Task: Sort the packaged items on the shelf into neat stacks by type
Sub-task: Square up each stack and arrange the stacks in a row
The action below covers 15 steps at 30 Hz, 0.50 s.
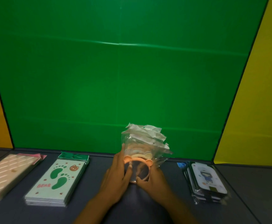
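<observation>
Clear-bagged headbands (141, 152), peach with bear ears, stand upright mid-shelf (253, 188); I clasp the bundle with my left hand (118, 177) and right hand (151, 180). Left: footprint packs (56, 180), then pink packs (7, 173). Right: cases (207, 180), stacked. Green backdrop (116, 70) behind.

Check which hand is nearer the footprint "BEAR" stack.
Left. The left hand grips the bagged headbands just right of the footprint stack; the right hand holds the bundle's far side, further away.
</observation>
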Available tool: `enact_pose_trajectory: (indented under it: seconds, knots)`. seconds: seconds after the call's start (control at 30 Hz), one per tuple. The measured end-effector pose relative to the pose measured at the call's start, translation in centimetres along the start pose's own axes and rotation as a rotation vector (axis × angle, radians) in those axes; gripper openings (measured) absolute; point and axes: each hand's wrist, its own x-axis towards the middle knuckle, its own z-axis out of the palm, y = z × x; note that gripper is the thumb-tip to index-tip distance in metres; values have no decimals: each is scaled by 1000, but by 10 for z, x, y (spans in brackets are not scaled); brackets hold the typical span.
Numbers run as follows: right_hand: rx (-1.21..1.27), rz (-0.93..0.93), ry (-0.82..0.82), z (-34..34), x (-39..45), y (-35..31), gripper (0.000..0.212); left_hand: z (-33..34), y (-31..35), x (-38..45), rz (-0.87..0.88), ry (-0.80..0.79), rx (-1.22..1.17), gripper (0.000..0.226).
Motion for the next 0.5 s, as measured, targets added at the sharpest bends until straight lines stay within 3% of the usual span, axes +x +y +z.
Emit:
enact_pose_trajectory:
  seconds: [0.2, 0.33, 0.5]
  knots:
    - [44, 53, 11, -5, 12, 0, 46, -4, -5, -2, 20, -41, -136, 49]
    - [84, 40, 33, -1, 14, -9, 63, -2, -7, 2, -54, -47, -256, 48]
    - [155, 34, 43, 5, 8, -16, 60, 0, -8, 3, -70, -90, -251, 63]
